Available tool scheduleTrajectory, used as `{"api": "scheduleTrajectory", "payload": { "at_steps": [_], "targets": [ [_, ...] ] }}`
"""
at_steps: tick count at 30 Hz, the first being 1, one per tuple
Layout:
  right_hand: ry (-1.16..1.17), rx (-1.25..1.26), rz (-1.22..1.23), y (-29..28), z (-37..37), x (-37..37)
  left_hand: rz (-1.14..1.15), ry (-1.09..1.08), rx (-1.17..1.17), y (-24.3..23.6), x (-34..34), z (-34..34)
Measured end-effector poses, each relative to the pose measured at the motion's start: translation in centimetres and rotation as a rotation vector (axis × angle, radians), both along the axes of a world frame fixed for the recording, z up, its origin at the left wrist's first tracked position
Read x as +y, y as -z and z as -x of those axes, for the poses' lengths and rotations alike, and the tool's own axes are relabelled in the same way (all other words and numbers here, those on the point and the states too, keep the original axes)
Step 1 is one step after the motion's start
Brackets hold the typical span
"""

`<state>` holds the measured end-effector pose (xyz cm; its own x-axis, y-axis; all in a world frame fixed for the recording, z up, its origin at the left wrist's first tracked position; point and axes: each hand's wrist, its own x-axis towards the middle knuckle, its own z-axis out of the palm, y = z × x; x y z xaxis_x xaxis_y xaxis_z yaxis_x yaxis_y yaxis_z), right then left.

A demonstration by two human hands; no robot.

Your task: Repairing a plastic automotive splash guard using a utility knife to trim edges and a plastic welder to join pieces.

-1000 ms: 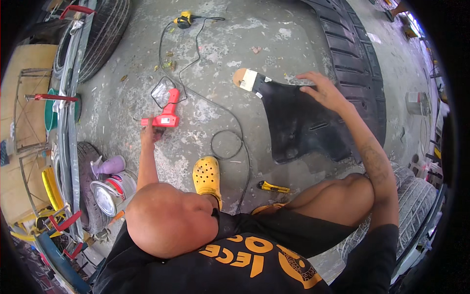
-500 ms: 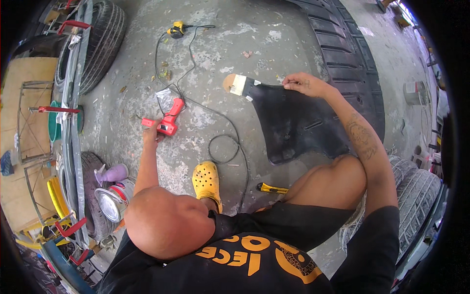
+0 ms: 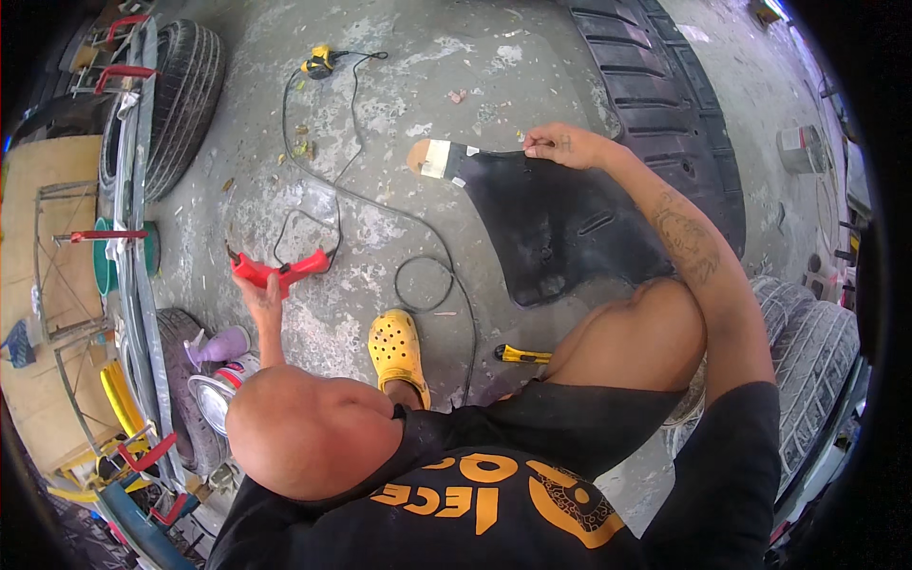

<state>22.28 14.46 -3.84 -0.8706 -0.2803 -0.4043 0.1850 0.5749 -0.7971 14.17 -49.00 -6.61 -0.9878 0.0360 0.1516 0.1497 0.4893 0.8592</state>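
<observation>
Grey concrete floor (image 3: 399,104), blotched with pale paint, spreads under everything, with tires (image 3: 195,114) leaning at the left and more tires (image 3: 817,366) at the lower right. Left hand (image 3: 265,306) has its grip closed round a red pistol-shaped tool (image 3: 302,270), which is out to the left, beyond the left knee; its dark tip points up and left. I cannot tell whether the tool touches the floor. Right hand (image 3: 575,146) keeps a narrow grip, thumb and fingers pinching the far edge of a black panel (image 3: 546,214). That panel lies on the floor in front of the right knee, its slim end, with a white label (image 3: 435,159) and a tan tip (image 3: 416,156), pointing left. Beside it, farther off, is a large ribbed black sheet (image 3: 655,90). Dark cable (image 3: 439,237) winds across the floor between tool and panel, near a yellow-and-black fitting (image 3: 320,64) at the far end. One yellow clog (image 3: 395,348) stands in the middle, and a yellow cutter (image 3: 522,354) lies near the right leg.
</observation>
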Motion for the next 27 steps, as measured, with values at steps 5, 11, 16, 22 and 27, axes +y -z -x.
{"api": "scheduleTrajectory", "payload": {
  "at_steps": [5,11,16,22,27],
  "targets": [
    [-0.035,0.033,-0.029,-0.8,0.3,-0.5,0.285,0.37,-0.015,-5.3,-1.3,-0.9],
    [-0.092,-0.127,0.054,-3.4,0.1,-0.6,0.898,0.823,-0.241,-3.3,4.7,-0.5],
    [-0.041,-0.067,-0.091,-2.9,-0.5,-1.2,0.975,0.894,-0.288,0.0,7.9,0.9],
    [-0.045,0.027,-0.181,-2.4,-1.0,-1.2,0.906,0.826,-0.271,3.0,6.7,1.8],
    [-0.047,0.086,-0.218,-2.9,-1.7,-1.5,0.883,0.777,-0.281,2.5,7.3,0.9]
  ]
}}
